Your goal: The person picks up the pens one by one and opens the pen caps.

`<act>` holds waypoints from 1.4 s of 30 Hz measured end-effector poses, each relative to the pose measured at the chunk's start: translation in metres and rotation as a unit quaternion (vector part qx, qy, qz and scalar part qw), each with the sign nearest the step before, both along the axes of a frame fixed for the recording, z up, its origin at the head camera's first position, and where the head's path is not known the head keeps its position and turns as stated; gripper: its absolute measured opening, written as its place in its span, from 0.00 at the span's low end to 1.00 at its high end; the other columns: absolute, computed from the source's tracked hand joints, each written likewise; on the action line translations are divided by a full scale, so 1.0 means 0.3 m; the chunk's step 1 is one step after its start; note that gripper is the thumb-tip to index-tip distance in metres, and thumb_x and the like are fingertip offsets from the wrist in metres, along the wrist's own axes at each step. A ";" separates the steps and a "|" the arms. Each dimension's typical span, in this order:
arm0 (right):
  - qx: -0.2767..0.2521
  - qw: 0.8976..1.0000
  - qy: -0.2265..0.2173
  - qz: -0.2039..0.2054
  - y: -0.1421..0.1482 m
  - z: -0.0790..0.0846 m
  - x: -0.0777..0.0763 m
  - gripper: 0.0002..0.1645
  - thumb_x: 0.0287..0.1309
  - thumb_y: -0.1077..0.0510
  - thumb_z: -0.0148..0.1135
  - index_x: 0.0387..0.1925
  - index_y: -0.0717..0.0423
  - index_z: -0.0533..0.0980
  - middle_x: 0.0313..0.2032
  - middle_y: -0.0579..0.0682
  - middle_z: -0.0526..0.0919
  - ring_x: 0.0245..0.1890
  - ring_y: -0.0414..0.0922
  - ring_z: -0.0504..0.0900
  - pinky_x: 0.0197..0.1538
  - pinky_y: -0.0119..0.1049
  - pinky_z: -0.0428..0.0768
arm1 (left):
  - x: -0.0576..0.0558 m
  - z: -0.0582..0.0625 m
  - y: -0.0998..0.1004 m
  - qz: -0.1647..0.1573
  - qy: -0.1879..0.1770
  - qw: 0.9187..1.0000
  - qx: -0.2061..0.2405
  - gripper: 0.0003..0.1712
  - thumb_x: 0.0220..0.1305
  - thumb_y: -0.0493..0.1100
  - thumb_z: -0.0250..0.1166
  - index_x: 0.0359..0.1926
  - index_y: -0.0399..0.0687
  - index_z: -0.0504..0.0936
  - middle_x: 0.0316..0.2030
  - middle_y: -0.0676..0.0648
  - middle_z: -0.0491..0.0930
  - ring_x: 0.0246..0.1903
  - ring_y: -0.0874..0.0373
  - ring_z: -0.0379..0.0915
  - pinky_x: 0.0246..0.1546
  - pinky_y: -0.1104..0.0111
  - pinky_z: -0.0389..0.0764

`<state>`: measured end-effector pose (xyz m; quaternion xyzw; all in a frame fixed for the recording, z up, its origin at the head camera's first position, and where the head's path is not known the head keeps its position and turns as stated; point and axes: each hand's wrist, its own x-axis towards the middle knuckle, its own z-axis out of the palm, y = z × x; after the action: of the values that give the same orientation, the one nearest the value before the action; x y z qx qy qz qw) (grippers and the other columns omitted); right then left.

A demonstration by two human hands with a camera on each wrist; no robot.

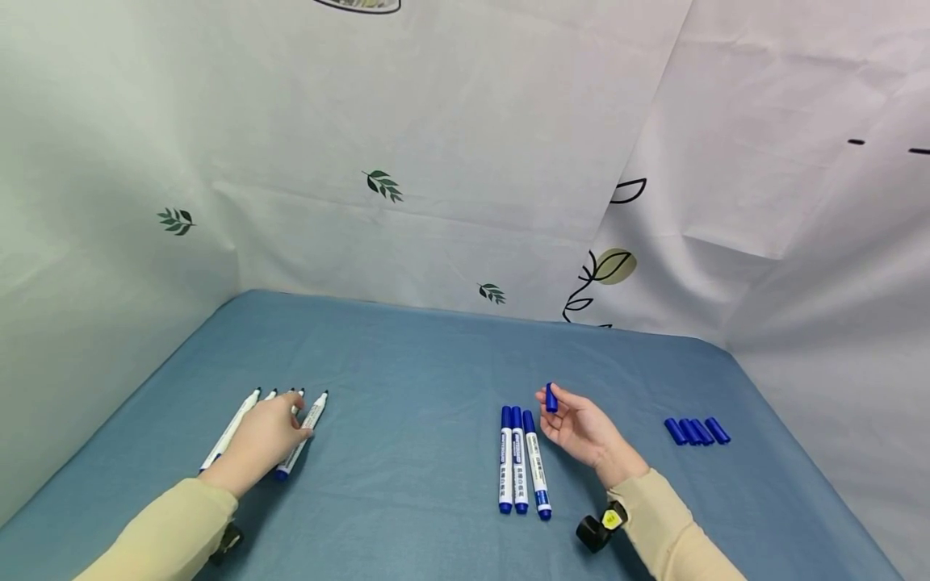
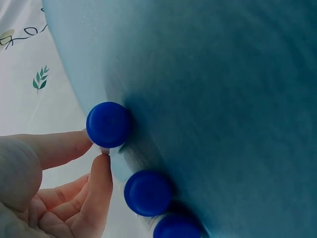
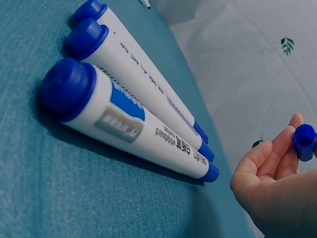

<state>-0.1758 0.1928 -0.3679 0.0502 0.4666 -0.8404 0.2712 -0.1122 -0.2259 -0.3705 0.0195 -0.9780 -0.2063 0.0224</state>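
On the left of the table, in the head view, my left hand [image 1: 261, 440] pinches an uncapped whiteboard marker [image 1: 314, 413] between thumb and finger. Its blue end [image 2: 109, 124] faces the left wrist camera. Other uncapped markers [image 1: 236, 426] lie under and beside that hand, partly hidden by it. My right hand [image 1: 584, 433] is turned palm up and holds a blue cap [image 1: 551, 398] at its fingertips. The cap's hollow end [image 3: 305, 140] shows in the right wrist view. Just left of this hand lie three capped whiteboard markers [image 1: 519, 472].
Several loose blue caps [image 1: 696, 432] lie in a row on the table's right side. Blue cloth [image 1: 414, 428] covers the table. A pale curtain [image 1: 436, 121] with leaf prints hangs behind it and at both sides.
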 end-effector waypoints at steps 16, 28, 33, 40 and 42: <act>0.004 1.000 0.002 -0.002 0.003 -0.002 0.001 0.20 0.73 0.55 0.41 0.31 0.50 0.78 0.30 0.42 0.84 0.32 0.36 0.77 0.43 0.29 0.75 | 0.000 0.008 -0.005 0.022 -0.012 1.000 0.004 0.20 0.51 0.35 0.68 0.43 0.26 0.74 0.22 0.45 0.76 0.19 0.57 0.68 0.20 0.65 0.69; -0.002 1.000 0.004 0.000 0.009 -0.005 0.000 0.19 0.73 0.55 0.41 0.31 0.50 0.78 0.30 0.42 0.84 0.31 0.36 0.77 0.44 0.30 0.75 | 0.005 0.005 -0.019 0.021 -0.008 1.000 0.010 0.19 0.52 0.35 0.67 0.42 0.26 0.74 0.24 0.42 0.77 0.19 0.57 0.69 0.19 0.65 0.71; 0.001 1.000 0.001 -0.001 0.010 -0.004 0.001 0.19 0.73 0.55 0.41 0.31 0.50 0.78 0.30 0.42 0.84 0.31 0.36 0.77 0.44 0.30 0.75 | 0.006 0.007 -0.019 0.020 -0.010 1.000 0.005 0.19 0.53 0.35 0.68 0.42 0.27 0.74 0.24 0.42 0.76 0.18 0.58 0.69 0.19 0.65 0.72; 0.007 1.000 0.000 -0.005 0.013 -0.003 0.000 0.19 0.73 0.55 0.41 0.32 0.50 0.78 0.30 0.42 0.84 0.32 0.36 0.76 0.44 0.30 0.74 | 0.012 0.017 -0.012 0.023 -0.012 1.000 0.003 0.18 0.54 0.34 0.66 0.43 0.26 0.73 0.24 0.43 0.76 0.17 0.58 0.67 0.19 0.65 0.70; 0.008 1.000 -0.001 -0.005 0.013 -0.003 0.000 0.19 0.73 0.55 0.41 0.31 0.49 0.78 0.30 0.42 0.84 0.32 0.36 0.76 0.44 0.30 0.74 | 0.013 0.019 -0.010 0.024 -0.012 1.000 0.004 0.18 0.54 0.35 0.66 0.43 0.27 0.73 0.25 0.42 0.76 0.17 0.58 0.67 0.19 0.65 0.70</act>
<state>-0.1759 0.1967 -0.3687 0.0555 0.4728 -0.8380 0.2668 -0.1083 -0.2290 -0.3648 0.0453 -0.9766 -0.2097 0.0158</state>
